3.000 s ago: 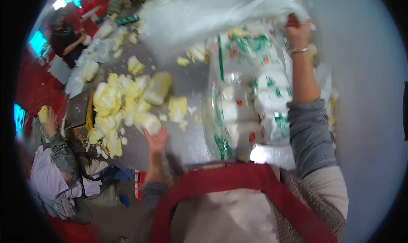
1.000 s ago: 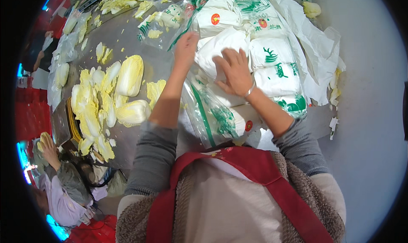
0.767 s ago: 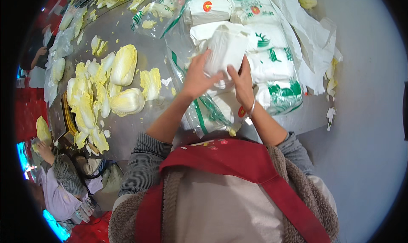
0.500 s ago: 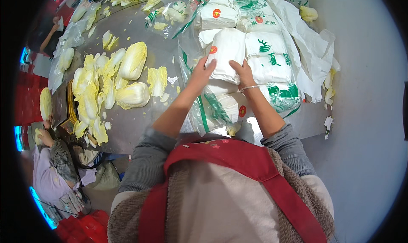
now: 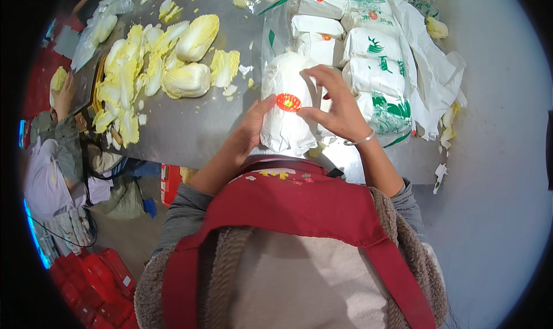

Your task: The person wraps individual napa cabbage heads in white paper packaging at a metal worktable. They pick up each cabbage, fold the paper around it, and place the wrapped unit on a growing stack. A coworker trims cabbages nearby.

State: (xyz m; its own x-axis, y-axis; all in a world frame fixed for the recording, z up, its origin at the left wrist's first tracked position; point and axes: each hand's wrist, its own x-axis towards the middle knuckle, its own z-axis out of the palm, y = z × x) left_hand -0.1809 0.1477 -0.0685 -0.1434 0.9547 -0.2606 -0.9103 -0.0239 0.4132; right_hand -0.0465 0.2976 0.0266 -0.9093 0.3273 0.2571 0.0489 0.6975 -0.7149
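Package between both hands

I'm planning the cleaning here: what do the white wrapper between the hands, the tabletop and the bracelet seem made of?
White wrapper: probably matte paper, given its sharp creases; thin plastic can't be ruled out.
Tabletop: likely smooth metal, grey with a dull sheen and a bright patch of glare.
Bracelet: apparently polished metal, silvery and shiny.
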